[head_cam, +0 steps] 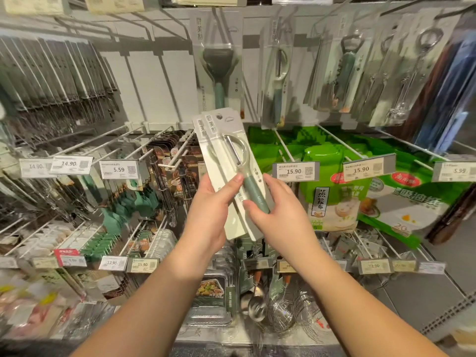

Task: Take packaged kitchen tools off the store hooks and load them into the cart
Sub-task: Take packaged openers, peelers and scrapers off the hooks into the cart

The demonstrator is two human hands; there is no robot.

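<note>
Holding two packaged peelers [231,173] stacked together in front of the store hooks [170,164], both hands gripping: left hand [211,202] w/ thumb across the front card, right hand [275,210] fingers curled round the green handle end; pkgs tilted, tops leaning left

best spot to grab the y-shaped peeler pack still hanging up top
Pinch the lower half of the Y-peeler pack around the green handle, coming from below and in front. The card hangs upright on its hook, so the bottom edge is free, and it can then slide forward off the hook.
</note>
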